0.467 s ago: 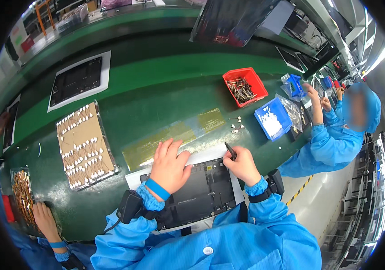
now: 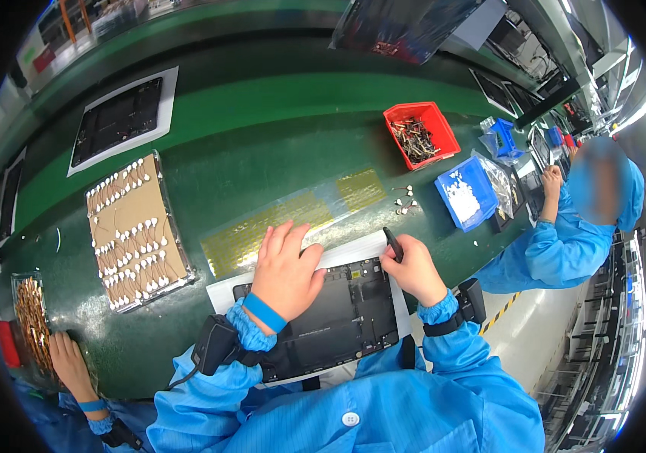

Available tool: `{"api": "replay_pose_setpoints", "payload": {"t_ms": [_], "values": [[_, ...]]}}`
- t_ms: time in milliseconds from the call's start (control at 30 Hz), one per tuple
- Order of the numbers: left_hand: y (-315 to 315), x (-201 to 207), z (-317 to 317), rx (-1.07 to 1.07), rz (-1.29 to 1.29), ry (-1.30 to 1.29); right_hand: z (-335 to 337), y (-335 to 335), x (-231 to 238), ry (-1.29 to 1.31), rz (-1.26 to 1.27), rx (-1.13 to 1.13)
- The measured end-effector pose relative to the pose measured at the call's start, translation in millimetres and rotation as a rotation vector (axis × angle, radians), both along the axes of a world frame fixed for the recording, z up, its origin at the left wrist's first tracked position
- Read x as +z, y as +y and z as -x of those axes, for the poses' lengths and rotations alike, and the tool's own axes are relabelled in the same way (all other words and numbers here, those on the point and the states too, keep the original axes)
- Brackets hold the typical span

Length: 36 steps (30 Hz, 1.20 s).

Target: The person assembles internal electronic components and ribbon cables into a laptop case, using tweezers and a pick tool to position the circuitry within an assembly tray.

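The left hand (image 2: 289, 281), fingers spread, lay over the dark panel (image 2: 342, 321), apparently steadying it on white paper (image 2: 359, 248) atop the worktop (image 2: 262, 162), while the right hand (image 2: 418, 270) pinched a black pen-like tool (image 2: 393, 243) near the panel's far-right corner.

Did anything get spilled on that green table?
Maybe: a few white pieces with little wires lie loose beyond the right hand, while similar ones sit in neat rows on the brown board. One white speck also lies outside the blue bin, as if dropped.
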<state>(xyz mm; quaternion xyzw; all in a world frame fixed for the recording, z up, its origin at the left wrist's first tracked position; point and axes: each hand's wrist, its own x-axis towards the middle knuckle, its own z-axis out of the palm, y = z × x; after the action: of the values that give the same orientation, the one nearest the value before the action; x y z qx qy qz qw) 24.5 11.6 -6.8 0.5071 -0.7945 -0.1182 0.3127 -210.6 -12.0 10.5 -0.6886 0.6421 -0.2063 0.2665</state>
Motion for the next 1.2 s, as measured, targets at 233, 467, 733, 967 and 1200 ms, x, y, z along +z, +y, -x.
{"api": "replay_pose_setpoints", "payload": {"t_ms": [233,467,733,967,1200], "values": [[0.9,1.2,1.4,0.013,-0.038,-0.013,-14.6,-27.3,17.5,-0.552,0.327,0.224],[0.1,6.0,1.4,0.034,-0.091,-0.026,-50.8,-68.2,-3.3,-0.782,-0.061,0.157],[-2.3,7.9,2.4,0.025,-0.155,-0.024,-57.0,-73.5,-18.1,-0.815,-0.110,0.070],[-0.3,9.7,1.3,0.032,-0.190,-0.036,-60.5,-70.0,-24.1,-0.742,0.010,0.082],[-2.8,11.7,2.4,0.042,-0.192,-0.056,-61.2,-71.2,-24.7,-0.752,0.044,0.071]]}}
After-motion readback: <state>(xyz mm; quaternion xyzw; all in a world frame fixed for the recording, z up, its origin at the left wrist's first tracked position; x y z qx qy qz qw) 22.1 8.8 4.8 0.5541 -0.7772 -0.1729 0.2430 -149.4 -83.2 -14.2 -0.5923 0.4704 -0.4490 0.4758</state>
